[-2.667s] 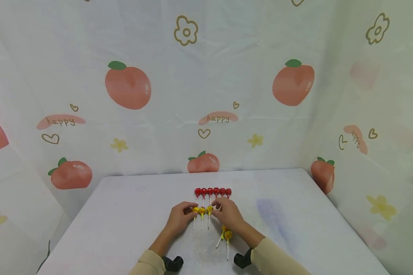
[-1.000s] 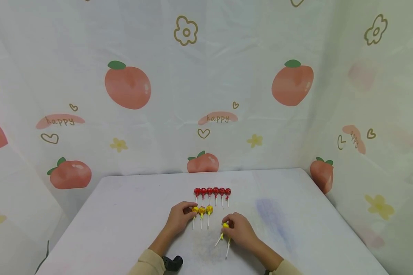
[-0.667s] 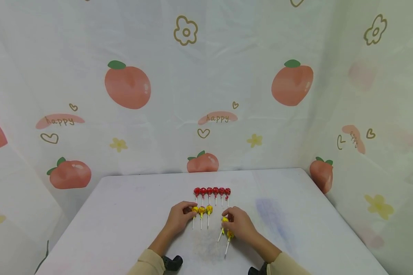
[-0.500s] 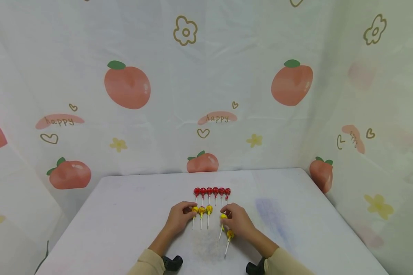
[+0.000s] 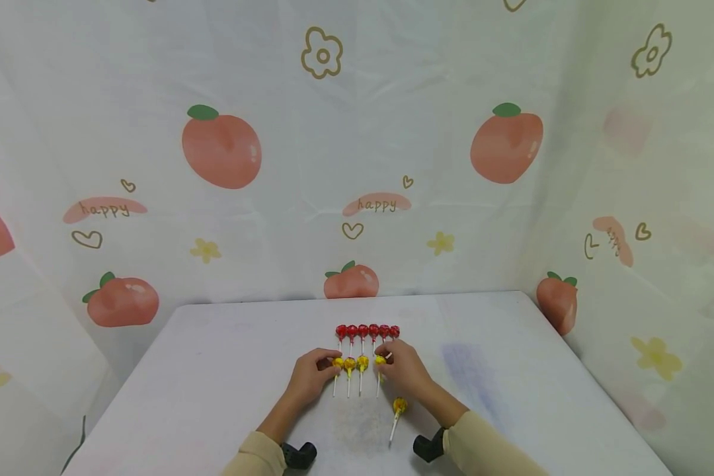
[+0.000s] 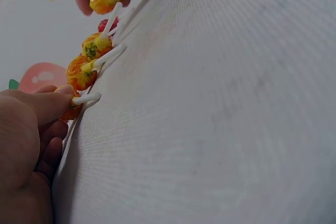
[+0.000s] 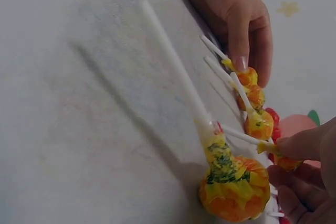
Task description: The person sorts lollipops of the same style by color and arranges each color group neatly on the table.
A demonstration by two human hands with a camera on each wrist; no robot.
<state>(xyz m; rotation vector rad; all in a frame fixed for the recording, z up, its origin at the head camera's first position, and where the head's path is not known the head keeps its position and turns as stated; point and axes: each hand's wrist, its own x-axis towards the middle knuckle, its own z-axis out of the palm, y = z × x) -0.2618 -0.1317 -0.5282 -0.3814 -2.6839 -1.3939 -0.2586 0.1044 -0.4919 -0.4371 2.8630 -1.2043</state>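
Observation:
My left hand (image 5: pixel 309 378) pinches the leftmost yellow lollipop (image 6: pixel 87 98) by its wrapped head, thumb on top. Two more yellow lollipops (image 5: pixel 349 365) lie beside it in a row, sticks toward me. Between thumb and fingers of my right hand (image 5: pixel 406 368) is another yellow lollipop (image 5: pixel 379 377), a small gap to the right of that row. In the right wrist view a loose yellow lollipop (image 7: pixel 236 187) lies close to the camera, tilted, nearer to me than the row. Behind the yellow ones runs a row of several red lollipops (image 5: pixel 363 330), some sticks partly hidden by my right hand.
Everything lies on a white table (image 5: pixel 226 370) with a bluish stain (image 5: pixel 473 377) to the right. Black wrist devices (image 5: pixel 299 456) sit at both sleeves. A white curtain (image 5: pixel 274 251) with printed fruit stands behind the table and along its sides.
My right hand let go of the third yellow lollipop, took another from the loose pair, and carried it forward and left toward the row. The left hand stayed in place.

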